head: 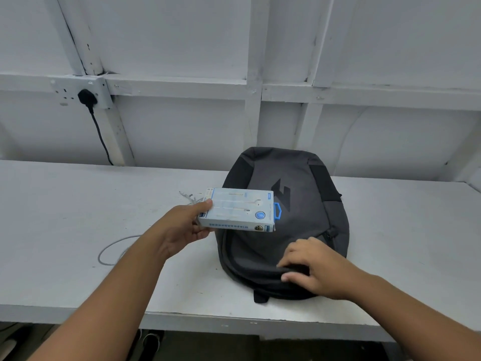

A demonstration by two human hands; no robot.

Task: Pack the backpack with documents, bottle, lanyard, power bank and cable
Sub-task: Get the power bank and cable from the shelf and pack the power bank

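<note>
Right hand: grips bag edge, lower centre-right;
Left hand: pinches box end, mid-frame, over bag;
Box: prob light, stiff card; hold the sides;
Bag: soft, floppy

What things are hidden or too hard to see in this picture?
All in the head view:
1. Inside the backpack: its own dark fabric and the right hand cover it.
2. Grey cable on the table: the left hand, its forearm and the box hide its middle.
3. Writing on the box: too small and upside down.
4. Black cord from the wall plug: drops behind the table's back edge.
</note>
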